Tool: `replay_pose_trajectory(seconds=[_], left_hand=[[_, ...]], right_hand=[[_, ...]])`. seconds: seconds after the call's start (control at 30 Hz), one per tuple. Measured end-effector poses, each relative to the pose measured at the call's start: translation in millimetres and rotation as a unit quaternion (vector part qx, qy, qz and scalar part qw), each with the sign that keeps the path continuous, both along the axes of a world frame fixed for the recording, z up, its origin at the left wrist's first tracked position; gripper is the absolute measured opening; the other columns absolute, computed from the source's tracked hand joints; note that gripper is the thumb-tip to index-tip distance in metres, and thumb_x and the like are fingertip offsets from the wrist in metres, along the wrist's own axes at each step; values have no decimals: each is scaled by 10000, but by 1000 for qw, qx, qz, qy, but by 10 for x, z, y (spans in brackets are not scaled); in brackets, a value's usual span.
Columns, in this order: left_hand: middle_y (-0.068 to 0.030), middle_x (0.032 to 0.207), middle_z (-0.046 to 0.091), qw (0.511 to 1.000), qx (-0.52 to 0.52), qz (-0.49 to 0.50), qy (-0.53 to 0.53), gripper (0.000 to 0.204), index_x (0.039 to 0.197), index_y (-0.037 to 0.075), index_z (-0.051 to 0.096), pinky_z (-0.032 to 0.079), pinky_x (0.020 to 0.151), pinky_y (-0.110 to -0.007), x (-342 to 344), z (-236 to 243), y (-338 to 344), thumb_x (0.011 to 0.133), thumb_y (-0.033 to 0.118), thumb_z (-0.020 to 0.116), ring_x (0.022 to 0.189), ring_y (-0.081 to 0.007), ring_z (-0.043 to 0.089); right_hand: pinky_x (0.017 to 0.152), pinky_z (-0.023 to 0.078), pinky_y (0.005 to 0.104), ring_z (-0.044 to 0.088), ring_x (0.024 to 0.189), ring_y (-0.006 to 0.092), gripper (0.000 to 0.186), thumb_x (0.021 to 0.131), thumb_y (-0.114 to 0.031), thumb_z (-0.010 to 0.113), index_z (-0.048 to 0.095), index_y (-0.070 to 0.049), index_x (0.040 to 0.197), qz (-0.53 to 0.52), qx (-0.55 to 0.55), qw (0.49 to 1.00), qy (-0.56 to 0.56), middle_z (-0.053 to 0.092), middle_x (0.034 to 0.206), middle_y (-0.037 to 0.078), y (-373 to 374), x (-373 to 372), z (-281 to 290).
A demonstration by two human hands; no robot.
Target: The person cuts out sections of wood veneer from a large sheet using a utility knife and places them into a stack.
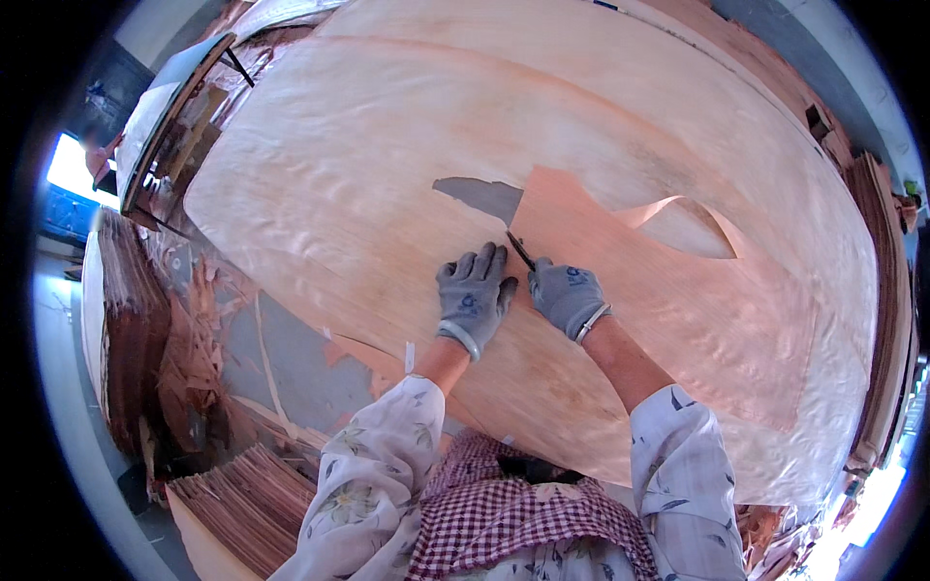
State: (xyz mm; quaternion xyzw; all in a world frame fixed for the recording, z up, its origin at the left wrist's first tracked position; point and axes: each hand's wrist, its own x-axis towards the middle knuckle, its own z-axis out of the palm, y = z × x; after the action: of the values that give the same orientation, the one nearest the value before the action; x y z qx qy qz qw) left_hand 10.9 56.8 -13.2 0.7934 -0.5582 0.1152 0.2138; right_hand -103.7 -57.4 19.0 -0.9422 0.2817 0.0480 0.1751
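My left hand (474,296), in a grey work glove, lies flat with fingers stretched on a broad sheet of pale wood veneer (378,213). Just right of it, my gloved right hand (567,293) is closed round a dark, slim knife (520,250). The knife's tip points up and left, touching or very near the edge of a pinkish veneer piece (620,266). This piece lies over the paler sheet, and a strip on its far side curls up in a loop. Beyond the tip shows a dark grey patch (481,197) with jagged edges; whether it is a gap I cannot tell.
Stacked veneer sheets (131,329) stand at the left, with torn scraps (199,358) beside them. Another stack (242,508) is at the lower left. More layered veneer (877,310) lines the right side. A table with metal legs (179,107) stands at the far left.
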Motion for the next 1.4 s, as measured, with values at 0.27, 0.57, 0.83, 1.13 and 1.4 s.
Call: replay_pose_trajectory(seconds=[0.27, 0.57, 0.83, 1.13, 1.4], left_hand=[[-80, 1184, 552, 998, 60, 4, 7, 446, 1137, 85, 566, 360, 806, -436, 2, -41, -30, 756, 316, 596, 982, -247, 518], [-84, 1204, 546, 998, 69, 5, -9, 415, 1153, 111, 557, 373, 856, -438, 41, -7, 34, 804, 335, 570, 1032, -301, 518], [-100, 1211, 524, 996, 50, -56, -49, 471, 1210, 96, 518, 374, 865, -434, -742, 188, -108, 820, 354, 566, 1038, -291, 509], [-103, 1201, 542, 985, 149, -77, -32, 537, 1206, 98, 530, 381, 867, -443, -1564, 107, -217, 783, 424, 581, 1053, -308, 498], [-88, 1126, 566, 974, 73, -125, -173, 410, 1161, 94, 547, 419, 821, -439, -2186, -47, -383, 793, 271, 574, 993, -288, 538]], right_hand=[[579, 497, 449, 649, 653, 338, 151, 826, -150, 459, 507, -16, 877, -20, -55, 998, 35, 636, 676, 173, 210, 58, 10], [551, 419, 464, 629, 614, 313, 248, 900, -314, 417, 500, -95, 984, -1, 1, 989, 150, 624, 658, 134, 38, -1543, 208], [675, 390, 476, 645, 773, 270, 215, 896, -267, 389, 542, -147, 987, -62, 73, 981, 170, 660, 838, 101, -13, -2295, 252], [746, 364, 449, 645, 814, 252, 218, 875, -208, 415, 572, -170, 1022, -24, 33, 978, 207, 668, 875, 64, -390, -3442, 310], [747, 346, 438, 647, 743, 231, 224, 871, -184, 417, 568, -198, 1035, -48, 2, 976, 214, 659, 773, 38, -617, -4780, 178]])
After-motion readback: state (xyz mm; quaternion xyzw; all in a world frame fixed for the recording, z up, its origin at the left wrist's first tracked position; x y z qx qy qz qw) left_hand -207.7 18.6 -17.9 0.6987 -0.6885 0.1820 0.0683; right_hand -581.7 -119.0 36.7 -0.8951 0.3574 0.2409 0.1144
